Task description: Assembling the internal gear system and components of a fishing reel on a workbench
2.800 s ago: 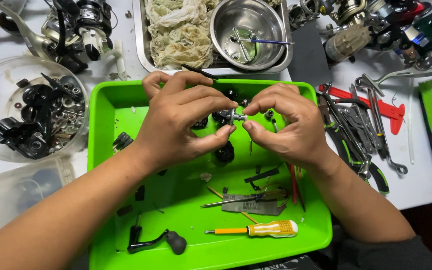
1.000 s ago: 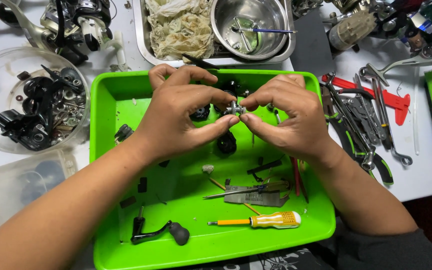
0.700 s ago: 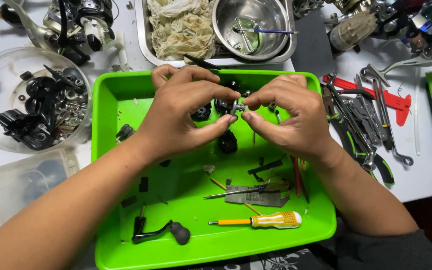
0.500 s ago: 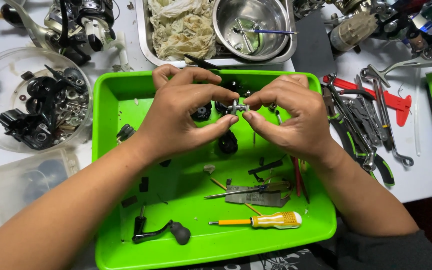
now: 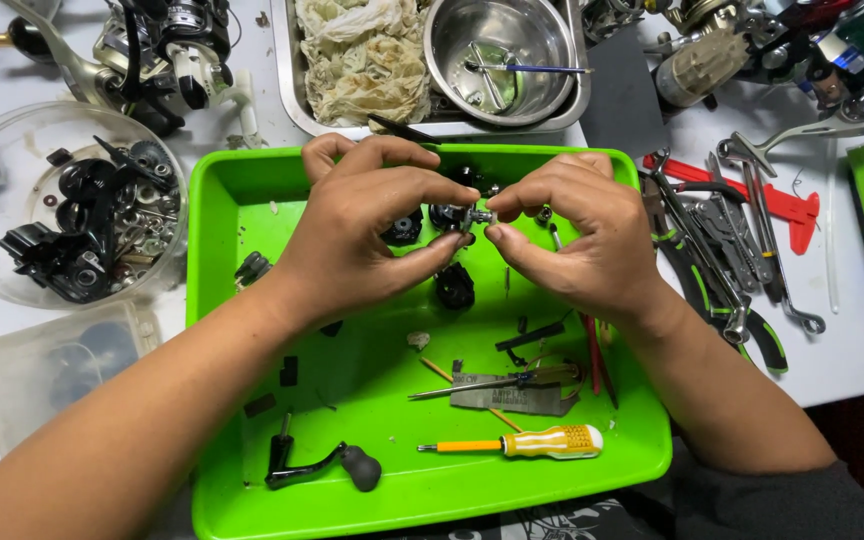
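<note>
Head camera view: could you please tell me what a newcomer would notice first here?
The bright green plastic tray fills the middle of the white table; above it the left hand and right hand pinch a small silvery metal part between their fingertips. A yellow-handled screwdriver lies near the tray's front edge, and a round steel bowl stands behind the tray.

1. Green tray [image 5: 222,300]: glossy smooth plastic.
2. Steel bowl [image 5: 542,40]: shiny polished metal.
3. Rag [image 5: 367,60]: crumpled, stained cloth.
4. Screwdriver [image 5: 527,442]: yellow ribbed plastic handle, orange shaft.
5. Small part [image 5: 479,216] between the fingers: bright metal.
6. Crank handle [image 5: 317,467]: matt black.
</note>
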